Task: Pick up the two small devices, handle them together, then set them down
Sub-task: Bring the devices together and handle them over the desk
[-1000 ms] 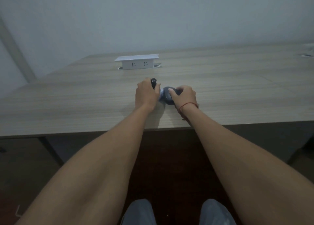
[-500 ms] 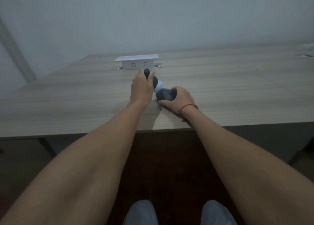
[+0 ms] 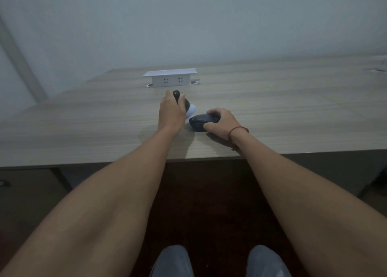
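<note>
My left hand (image 3: 170, 113) is wrapped around a black device with a white lower end (image 3: 191, 110), held tilted over the wooden table (image 3: 83, 126); its black top sticks out above my fingers. Just to the right, my right hand (image 3: 222, 122) grips a dark rounded device (image 3: 202, 121), shaped like a computer mouse, low at the tabletop. Whether it rests on the wood I cannot tell. The two devices sit close together, with the white end nearly touching the dark one. A red string circles my right wrist.
A white pop-up socket box (image 3: 170, 78) stands on the table beyond my hands. The table's front edge (image 3: 104, 163) runs across below my wrists. My knees (image 3: 173, 262) show at the bottom. A plain wall rises behind.
My left hand has lifted its device up and away from me. My right hand has drawn the dark device rightward, so the two devices have separated slightly.
</note>
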A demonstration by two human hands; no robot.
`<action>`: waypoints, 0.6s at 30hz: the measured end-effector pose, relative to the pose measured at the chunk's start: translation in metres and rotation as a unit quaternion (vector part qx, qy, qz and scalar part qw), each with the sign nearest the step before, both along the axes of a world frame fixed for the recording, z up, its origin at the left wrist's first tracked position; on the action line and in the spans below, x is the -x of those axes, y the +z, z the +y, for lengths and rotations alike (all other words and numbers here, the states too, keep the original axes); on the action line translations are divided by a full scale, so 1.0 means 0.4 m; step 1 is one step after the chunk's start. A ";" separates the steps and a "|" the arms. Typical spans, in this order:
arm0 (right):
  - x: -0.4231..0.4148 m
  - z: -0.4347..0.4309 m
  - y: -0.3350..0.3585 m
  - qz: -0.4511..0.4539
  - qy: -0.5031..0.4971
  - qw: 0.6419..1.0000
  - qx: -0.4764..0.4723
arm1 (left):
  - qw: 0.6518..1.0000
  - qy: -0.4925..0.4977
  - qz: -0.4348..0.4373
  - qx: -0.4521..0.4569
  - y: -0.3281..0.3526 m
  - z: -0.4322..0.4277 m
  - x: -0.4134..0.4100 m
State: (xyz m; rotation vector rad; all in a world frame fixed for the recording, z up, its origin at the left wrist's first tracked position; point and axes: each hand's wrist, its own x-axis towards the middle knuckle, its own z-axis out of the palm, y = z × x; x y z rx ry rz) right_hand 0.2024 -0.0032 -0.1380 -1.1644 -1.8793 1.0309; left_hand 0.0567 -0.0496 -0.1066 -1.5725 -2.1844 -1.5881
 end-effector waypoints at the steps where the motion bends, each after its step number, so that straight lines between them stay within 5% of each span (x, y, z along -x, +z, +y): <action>1: 0.002 0.003 -0.002 0.004 -0.003 1.000 0.000 | 1.000 -0.016 -0.001 -0.002 0.003 -0.001 -0.010; 8: 0.004 0.018 -0.005 0.007 -0.047 0.999 -0.026 | 0.985 0.008 0.095 0.142 0.003 0.010 0.001; 18: -0.002 0.012 -0.010 -0.024 -0.185 0.980 -0.068 | 0.996 -0.063 0.055 -0.017 -0.003 0.001 -0.026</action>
